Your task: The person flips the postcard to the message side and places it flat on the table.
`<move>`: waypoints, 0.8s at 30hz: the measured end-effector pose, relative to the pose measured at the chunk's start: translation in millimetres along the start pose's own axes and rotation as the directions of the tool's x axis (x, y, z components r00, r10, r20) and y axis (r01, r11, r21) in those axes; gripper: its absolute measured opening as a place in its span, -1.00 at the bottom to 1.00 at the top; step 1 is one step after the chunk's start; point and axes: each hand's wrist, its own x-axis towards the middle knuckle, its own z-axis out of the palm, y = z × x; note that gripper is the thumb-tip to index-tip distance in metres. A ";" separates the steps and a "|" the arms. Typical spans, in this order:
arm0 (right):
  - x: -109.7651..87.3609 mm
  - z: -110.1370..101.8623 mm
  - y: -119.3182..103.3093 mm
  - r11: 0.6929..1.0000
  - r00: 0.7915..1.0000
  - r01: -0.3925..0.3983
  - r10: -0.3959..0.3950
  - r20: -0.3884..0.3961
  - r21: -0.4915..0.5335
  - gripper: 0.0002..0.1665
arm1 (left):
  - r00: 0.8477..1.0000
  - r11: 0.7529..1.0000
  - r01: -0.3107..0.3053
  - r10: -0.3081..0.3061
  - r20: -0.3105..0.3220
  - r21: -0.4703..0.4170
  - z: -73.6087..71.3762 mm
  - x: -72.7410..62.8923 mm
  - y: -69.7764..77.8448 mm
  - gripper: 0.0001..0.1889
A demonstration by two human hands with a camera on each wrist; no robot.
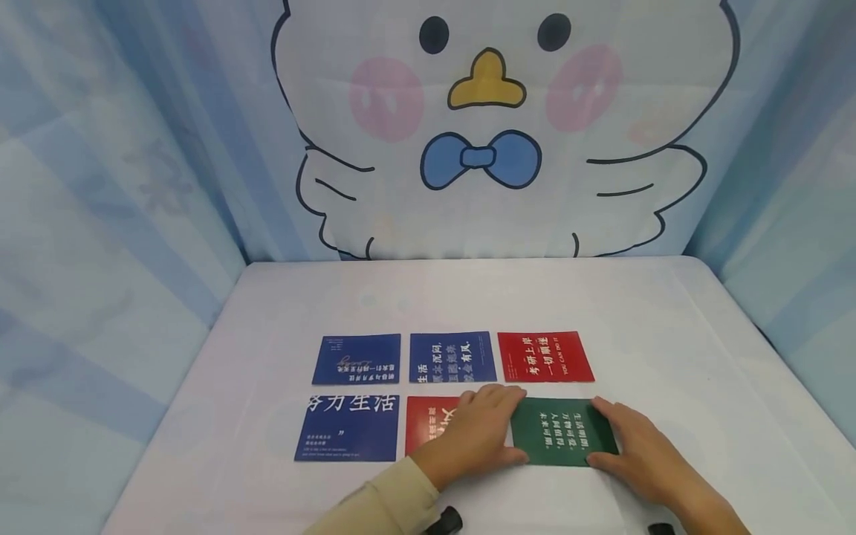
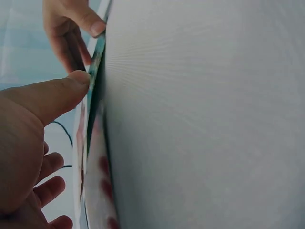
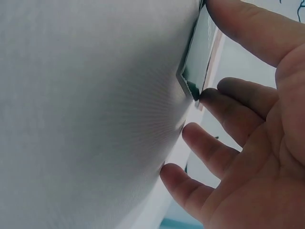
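Between my two hands in the head view lies a dark green card (image 1: pixel 560 431) with white lettering. My left hand (image 1: pixel 473 429) spans its left side, the thumb at the near left corner and the fingers at the far one. At the right side my right hand (image 1: pixel 638 449) has its thumb and a fingertip touching the edge, its fingers spread and fairly straight in the right wrist view. A red card (image 1: pixel 428 420) lies left of the green one, partly hidden under my left hand. The left wrist view shows my left thumb (image 2: pixel 62 95) at the green card's edge.
Left of the red card lies a blue card (image 1: pixel 351 438). Behind them a row holds two more blue cards (image 1: pixel 357 360) (image 1: pixel 455 364) and another red card (image 1: pixel 545 357). All are on a white table (image 1: pixel 267 312), with a cartoon-printed curtain (image 1: pixel 481 215) behind.
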 end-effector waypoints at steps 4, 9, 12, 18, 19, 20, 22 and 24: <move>2.5 0.9 1.0 0.999 1.000 -0.017 0.017 0.020 -0.033 0.12 | 0.999 1.000 0.015 -0.015 0.030 0.012 5.3 2.7 -1.9 -0.11; 2.9 1.3 2.0 0.999 0.999 -0.014 0.015 0.029 -0.048 0.12 | 0.997 1.000 0.014 -0.016 0.072 0.022 7.0 2.8 -2.9 -0.09; 1.8 0.4 3.1 0.999 0.999 -0.014 0.016 0.044 -0.033 0.22 | 0.996 0.999 0.007 -0.010 0.085 0.034 5.3 1.3 -0.7 -0.08; 1.4 -0.8 3.2 1.000 0.997 -0.021 0.022 0.074 -0.017 0.31 | 0.994 0.999 0.002 -0.007 0.106 0.049 -1.4 1.1 1.8 -0.23; 1.1 -0.9 3.5 1.000 0.997 -0.013 0.014 0.070 -0.017 0.28 | 0.994 0.999 0.001 -0.006 0.108 0.047 -2.4 1.3 1.9 -0.27; 0.3 -0.9 3.8 1.000 0.998 -0.002 0.003 0.065 -0.018 0.24 | 0.994 0.999 0.001 -0.006 0.110 0.045 -3.4 1.6 2.1 -0.30; -1.9 -1.1 4.5 1.000 0.999 0.022 -0.021 0.049 -0.017 0.14 | 0.994 0.999 0.001 -0.005 0.109 0.039 -4.6 2.0 2.2 -0.35; -4.3 -2.0 4.9 0.999 0.999 0.044 -0.044 0.030 -0.013 0.03 | 0.994 1.000 0.006 -0.009 0.111 0.023 -5.2 2.6 2.6 -0.39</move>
